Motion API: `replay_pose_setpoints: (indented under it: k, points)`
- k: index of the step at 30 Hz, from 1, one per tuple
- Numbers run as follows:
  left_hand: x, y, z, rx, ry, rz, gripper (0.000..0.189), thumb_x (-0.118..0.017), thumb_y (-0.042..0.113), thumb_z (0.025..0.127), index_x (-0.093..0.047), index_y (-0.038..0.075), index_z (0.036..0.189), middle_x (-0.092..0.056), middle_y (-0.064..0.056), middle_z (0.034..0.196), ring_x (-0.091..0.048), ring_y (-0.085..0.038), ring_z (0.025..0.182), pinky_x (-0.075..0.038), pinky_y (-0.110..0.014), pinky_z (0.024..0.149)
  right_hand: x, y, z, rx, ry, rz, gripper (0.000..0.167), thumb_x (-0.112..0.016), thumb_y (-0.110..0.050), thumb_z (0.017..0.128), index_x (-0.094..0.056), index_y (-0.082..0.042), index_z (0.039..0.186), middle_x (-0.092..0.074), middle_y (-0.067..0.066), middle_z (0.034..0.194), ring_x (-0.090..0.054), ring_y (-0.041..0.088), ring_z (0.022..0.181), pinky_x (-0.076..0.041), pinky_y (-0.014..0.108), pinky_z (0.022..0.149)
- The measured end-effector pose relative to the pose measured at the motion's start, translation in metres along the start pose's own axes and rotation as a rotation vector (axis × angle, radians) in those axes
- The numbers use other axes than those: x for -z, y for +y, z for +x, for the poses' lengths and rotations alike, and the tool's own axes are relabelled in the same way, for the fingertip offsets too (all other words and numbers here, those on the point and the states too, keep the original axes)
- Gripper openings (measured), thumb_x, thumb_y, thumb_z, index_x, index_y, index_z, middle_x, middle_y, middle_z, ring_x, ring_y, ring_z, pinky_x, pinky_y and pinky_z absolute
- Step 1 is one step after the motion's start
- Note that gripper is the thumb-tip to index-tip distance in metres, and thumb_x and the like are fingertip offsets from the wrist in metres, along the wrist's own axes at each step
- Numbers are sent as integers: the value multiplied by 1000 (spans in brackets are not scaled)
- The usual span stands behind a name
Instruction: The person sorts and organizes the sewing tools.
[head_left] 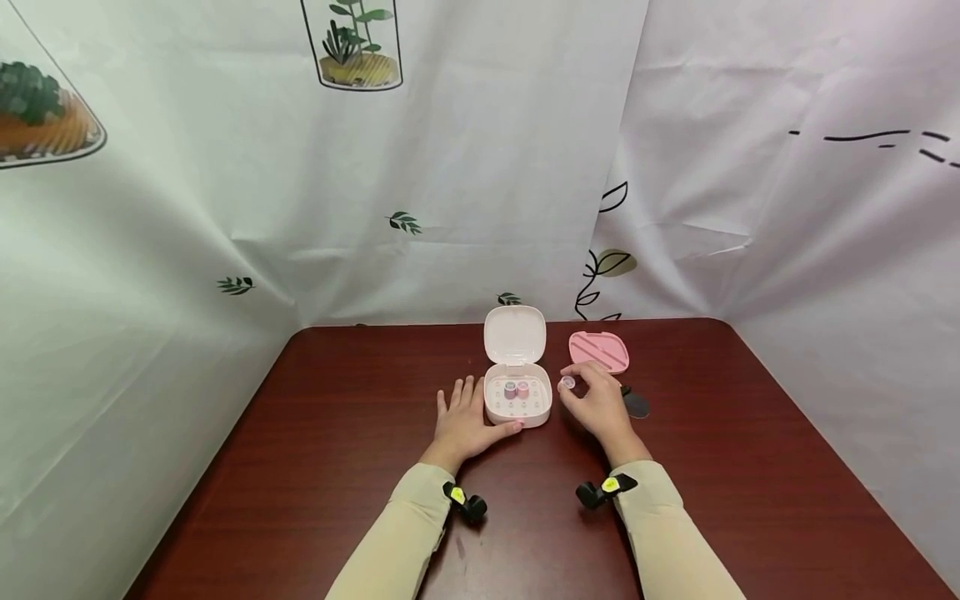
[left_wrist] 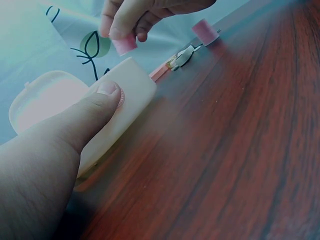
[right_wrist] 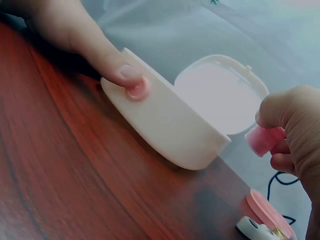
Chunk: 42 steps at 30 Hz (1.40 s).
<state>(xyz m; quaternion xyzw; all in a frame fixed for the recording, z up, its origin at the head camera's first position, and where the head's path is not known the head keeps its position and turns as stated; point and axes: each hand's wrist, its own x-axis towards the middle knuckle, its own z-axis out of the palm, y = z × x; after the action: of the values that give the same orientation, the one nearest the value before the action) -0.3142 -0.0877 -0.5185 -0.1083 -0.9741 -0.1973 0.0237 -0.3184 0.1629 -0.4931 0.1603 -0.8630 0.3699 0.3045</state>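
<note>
A cream box (head_left: 491, 412) stands on the table with its hinged lid (head_left: 515, 335) raised. Two small spools, one purplish (head_left: 511, 390) and one pink (head_left: 523, 389), stand side by side among short pegs inside. My left hand (head_left: 459, 429) lies along the box's left side, fingers spread. Its thumb reaches across the front, the tip at a round pink button (right_wrist: 137, 90). Just right of the box, my right hand (head_left: 600, 408) pinches a pink spool (right_wrist: 262, 140) between thumb and fingers, raised above the table.
Behind my right hand lies a flat pink tray (head_left: 598, 350) with a diagonal bar. A dark grey disc (head_left: 636, 405) is partly hidden by that hand. The left wrist view shows another pink spool (left_wrist: 205, 32) and a small white object (left_wrist: 183, 58) on the table.
</note>
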Motion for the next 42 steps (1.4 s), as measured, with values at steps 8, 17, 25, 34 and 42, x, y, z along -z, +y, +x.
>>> replay_pose_setpoints:
  k: [8, 17, 25, 34, 42]
  points:
    - [2, 2, -1, 10, -10, 12, 122, -51, 91, 74, -24, 11, 162, -24, -18, 165, -13, -35, 154, -1, -61, 120, -11, -14, 3, -10, -75, 44, 20, -80, -4, 80, -74, -5, 99, -69, 7, 96, -63, 22, 86, -52, 40, 77]
    - [2, 2, -1, -4, -8, 16, 119, -52, 89, 76, -24, 10, 162, -24, -19, 165, -13, -36, 154, -2, -62, 120, -33, -35, 5, -3, -165, 139, 19, -82, 0, 78, -74, -7, 93, -68, 6, 101, -66, 20, 85, -58, 38, 76]
    - [-3, -2, 2, -11, -13, 23, 123, -47, 93, 75, -22, 10, 162, -24, -19, 165, -13, -36, 154, 0, -62, 120, -45, -47, 7, -22, -276, 74, 16, -82, -1, 78, -75, -8, 90, -67, 6, 101, -63, 18, 83, -54, 37, 78]
    - [-3, -2, 0, -22, 4, 8, 119, -49, 89, 77, -26, 7, 161, -25, -19, 164, -15, -37, 154, -2, -63, 120, -52, -57, 10, -76, -326, -50, 13, -84, -6, 78, -75, -7, 88, -67, 6, 96, -62, 24, 90, -53, 41, 82]
    - [3, 2, -3, -16, 9, 15, 116, -55, 84, 79, -26, 7, 160, -26, -19, 164, -17, -37, 153, -5, -63, 120, -58, -61, 10, -105, -317, -130, 14, -86, -8, 77, -77, -7, 87, -67, 5, 88, -63, 24, 83, -53, 41, 78]
